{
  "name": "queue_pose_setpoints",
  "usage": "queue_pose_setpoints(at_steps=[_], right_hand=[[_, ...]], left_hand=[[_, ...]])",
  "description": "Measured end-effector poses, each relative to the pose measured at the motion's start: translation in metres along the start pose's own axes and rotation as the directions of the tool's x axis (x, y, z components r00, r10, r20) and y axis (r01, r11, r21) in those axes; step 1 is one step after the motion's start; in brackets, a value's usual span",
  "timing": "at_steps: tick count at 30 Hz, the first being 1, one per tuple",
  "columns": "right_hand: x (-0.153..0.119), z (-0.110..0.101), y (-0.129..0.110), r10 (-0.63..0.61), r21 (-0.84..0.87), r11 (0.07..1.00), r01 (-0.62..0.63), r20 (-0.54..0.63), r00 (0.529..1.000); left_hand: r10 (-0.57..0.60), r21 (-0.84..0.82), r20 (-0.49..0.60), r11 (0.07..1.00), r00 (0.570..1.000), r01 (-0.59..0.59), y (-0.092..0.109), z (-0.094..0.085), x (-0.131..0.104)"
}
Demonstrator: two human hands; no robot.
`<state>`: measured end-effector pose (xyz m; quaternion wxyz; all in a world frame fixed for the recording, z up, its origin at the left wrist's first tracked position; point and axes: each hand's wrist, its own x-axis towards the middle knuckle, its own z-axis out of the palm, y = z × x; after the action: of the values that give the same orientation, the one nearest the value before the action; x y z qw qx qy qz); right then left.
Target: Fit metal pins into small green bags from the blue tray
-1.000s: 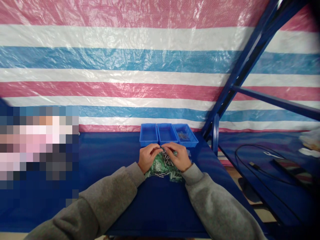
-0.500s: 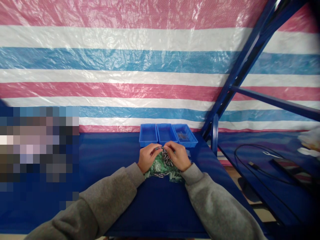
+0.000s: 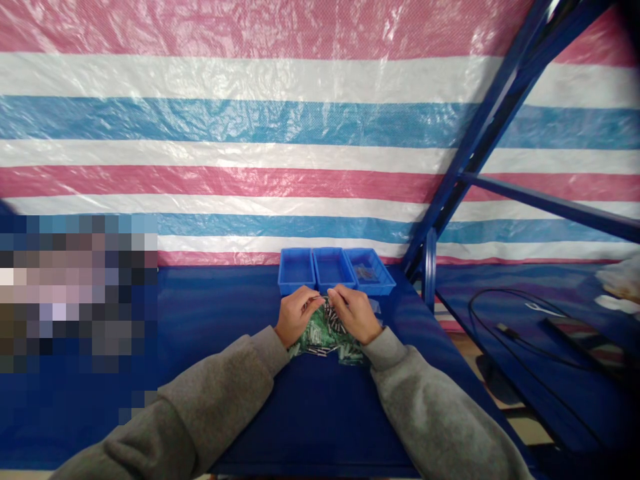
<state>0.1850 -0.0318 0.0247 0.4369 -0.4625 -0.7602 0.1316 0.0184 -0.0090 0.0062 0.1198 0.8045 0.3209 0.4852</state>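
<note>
My left hand (image 3: 296,315) is closed in a pinch over the pile, with a thin metal screw (image 3: 318,296) at its fingertips. Beside it, my right hand (image 3: 356,313) is also closed, thumb and fingers pressed together near the screw's end. Whatever sits between the right fingertips is too small to make out. Under both hands lies a heap of green plastic wall plugs (image 3: 315,331), partly hidden by the fingers. Dark metal screws (image 3: 334,319) lie among them, and several loose silver screws (image 3: 320,351) rest at the front of the heap.
Three blue bins stand behind my hands: a left bin (image 3: 296,268), a middle bin (image 3: 332,268) and a right bin (image 3: 370,273) with small bagged parts. A blue metal frame (image 3: 450,187) rises at right. Beyond it are a black cable (image 3: 475,320) and a wrench (image 3: 543,309).
My right fingertips have shifted slightly, and the thin screw between the hands sits at a slightly different angle. The heap and bins have stayed put.
</note>
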Motion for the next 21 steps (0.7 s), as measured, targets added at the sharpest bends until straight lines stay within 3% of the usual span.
queue_pose_setpoints(at_steps=[16,21], right_hand=[[-0.0014,0.0022,0.0011,-0.008,-0.003,1.000,0.009,0.045,0.999],[-0.0017,0.0005,0.0000,-0.033,-0.018,0.999,0.033,0.031,0.999]], left_hand=[[-0.045,0.021,0.089,0.999,0.995,0.044,0.0014,-0.0013,-0.0042],[0.011,0.114,0.001,0.993,1.000,-0.011,-0.0003,0.0005,-0.0065]])
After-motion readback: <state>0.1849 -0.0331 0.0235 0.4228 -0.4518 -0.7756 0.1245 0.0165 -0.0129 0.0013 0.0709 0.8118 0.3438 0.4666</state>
